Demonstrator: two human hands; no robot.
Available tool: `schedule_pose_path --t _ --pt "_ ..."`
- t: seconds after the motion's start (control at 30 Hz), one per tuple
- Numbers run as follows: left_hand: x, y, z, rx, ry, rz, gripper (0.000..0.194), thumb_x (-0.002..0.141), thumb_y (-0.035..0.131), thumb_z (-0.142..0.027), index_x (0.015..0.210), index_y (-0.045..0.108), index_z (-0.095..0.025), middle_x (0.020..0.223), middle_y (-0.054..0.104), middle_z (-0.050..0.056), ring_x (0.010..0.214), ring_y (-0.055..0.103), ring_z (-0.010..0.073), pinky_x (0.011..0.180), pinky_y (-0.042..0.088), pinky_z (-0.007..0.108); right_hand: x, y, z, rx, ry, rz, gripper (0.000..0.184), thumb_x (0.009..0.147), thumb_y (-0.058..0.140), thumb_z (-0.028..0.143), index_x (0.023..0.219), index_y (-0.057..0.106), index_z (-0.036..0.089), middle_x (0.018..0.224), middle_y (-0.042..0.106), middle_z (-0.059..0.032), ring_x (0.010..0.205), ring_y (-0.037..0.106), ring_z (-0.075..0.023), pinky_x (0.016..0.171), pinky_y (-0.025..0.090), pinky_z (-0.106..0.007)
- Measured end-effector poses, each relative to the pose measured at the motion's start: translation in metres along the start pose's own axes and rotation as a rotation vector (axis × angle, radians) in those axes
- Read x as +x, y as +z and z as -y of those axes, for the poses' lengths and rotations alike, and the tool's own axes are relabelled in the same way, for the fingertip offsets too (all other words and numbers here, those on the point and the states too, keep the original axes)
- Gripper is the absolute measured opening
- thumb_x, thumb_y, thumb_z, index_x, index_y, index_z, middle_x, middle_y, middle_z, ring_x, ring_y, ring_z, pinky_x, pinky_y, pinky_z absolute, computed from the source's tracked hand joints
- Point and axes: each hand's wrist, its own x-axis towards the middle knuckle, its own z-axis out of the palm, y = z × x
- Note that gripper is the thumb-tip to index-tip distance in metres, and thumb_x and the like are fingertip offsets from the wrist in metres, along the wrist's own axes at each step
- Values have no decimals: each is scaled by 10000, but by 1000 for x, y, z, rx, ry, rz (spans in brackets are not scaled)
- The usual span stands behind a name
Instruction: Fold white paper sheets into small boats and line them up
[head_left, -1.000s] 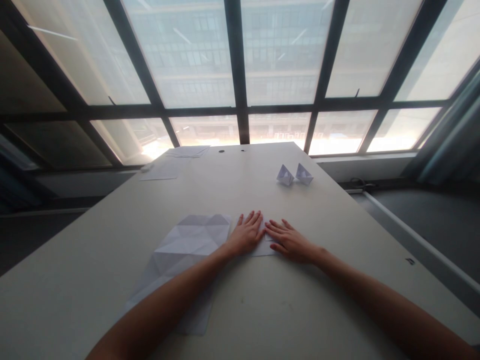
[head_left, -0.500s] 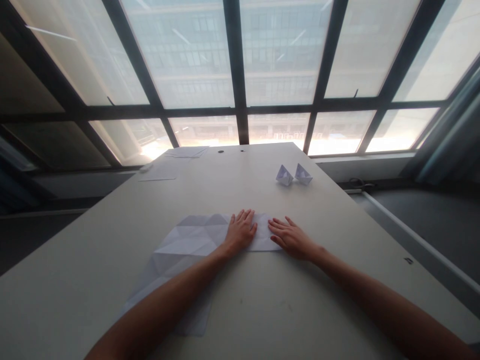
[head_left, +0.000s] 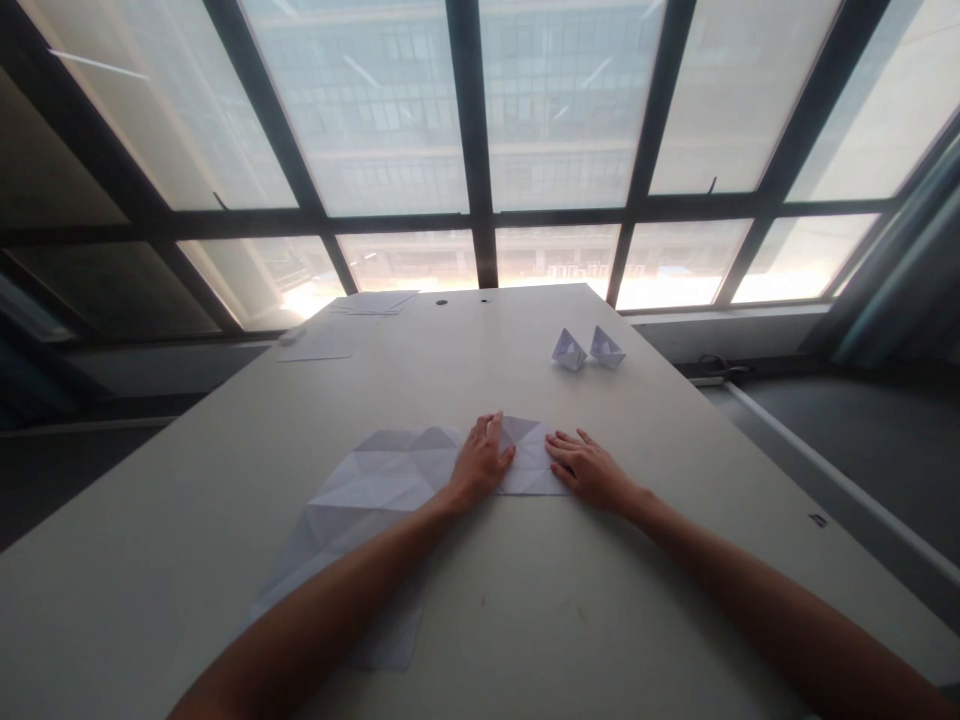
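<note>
A small folded sheet of white paper (head_left: 529, 465) lies between my two hands, its upper edge tilted up into a creased flap. My left hand (head_left: 480, 458) is at the sheet's left side, fingers curled and closed on its upper left part; the fingertips are partly hidden. On the right side rests my right hand (head_left: 589, 470), flat with fingers stretched towards the left. Under my left forearm is a larger white sheet (head_left: 375, 488) marked with many creases.
Two folded paper boats (head_left: 569, 350) stand side by side farther back on the white table (head_left: 600, 600). Several flat paper sheets (head_left: 322, 343) lie at the far left, beside a small white object (head_left: 293, 336). Large windows rise behind the table's far edge.
My left hand has gone from lying flat to curled fingers at the paper's upper left. The paper's top flap has lifted. My right hand has shifted slightly right, staying flat.
</note>
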Motion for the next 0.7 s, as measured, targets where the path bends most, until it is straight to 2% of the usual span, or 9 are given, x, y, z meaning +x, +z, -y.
schedule_pose_path --t 0.1,0.17,0.2,0.27,0.33,0.37,0.43,0.5,0.7 --pt "0 -2 -2 -161 42 -71 815 882 570 -211 1564 130 -140 1362 500 169 1241 523 268 1052 452 421 0 -1 0 4 -6 0 410 981 456 261 1377 536 194 1459 511 -110 1391 413 -254 1167 249 -538" --pt "1 -2 -4 -254 62 -97 852 904 544 -199 1577 21 -177 1301 567 133 1165 586 231 1003 492 394 0 -1 0 8 -8 -2 413 982 456 262 1383 531 197 1458 512 -111 1392 412 -255 1164 253 -540" --pt "1 -3 -5 -285 84 -89 810 924 520 -200 1578 42 -190 1273 598 115 1141 605 216 993 500 380 0 -1 0 10 -9 -4 417 982 457 262 1387 528 197 1459 510 -112 1392 412 -255 1164 254 -539" --pt "1 -3 -8 -301 168 -12 631 969 456 -221 1556 224 -206 1301 609 100 1187 594 204 1035 477 365 0 0 -1 11 -9 -8 421 980 459 257 1390 529 195 1465 501 -115 1394 410 -257 1166 253 -536" --pt "1 -4 -11 -263 276 136 480 1006 390 -260 1483 409 -209 1434 529 92 1323 498 202 1124 397 365 1 1 -1 8 -8 -6 429 975 456 241 1395 529 193 1473 491 -115 1396 407 -257 1169 250 -532" --pt "0 -4 -13 -231 322 217 456 1018 368 -285 1461 447 -209 1488 478 83 1379 436 200 1161 347 372 1 2 -2 8 -6 -3 437 972 453 232 1402 524 192 1475 487 -115 1397 406 -256 1171 247 -530" --pt "0 -5 -15 -160 374 345 470 1032 346 -335 1478 424 -207 1537 411 74 1437 347 197 1200 267 396 1 3 -2 9 -1 -1 456 966 446 215 1417 509 187 1473 487 -116 1399 404 -251 1173 245 -525" --pt "-1 -6 -16 -99 390 408 492 1040 326 -364 1506 375 -214 1552 381 72 1461 297 195 1210 224 416 1 4 -2 10 4 -5 468 960 440 205 1424 501 178 1469 491 -119 1400 404 -246 1177 243 -516" --pt "0 -10 -18 -18 432 434 496 1038 333 -361 1522 339 -252 1581 319 62 1473 263 197 1209 208 426 1 6 -3 36 10 -13 457 949 435 205 1393 535 161 1457 503 -125 1404 398 -235 1185 233 -497"
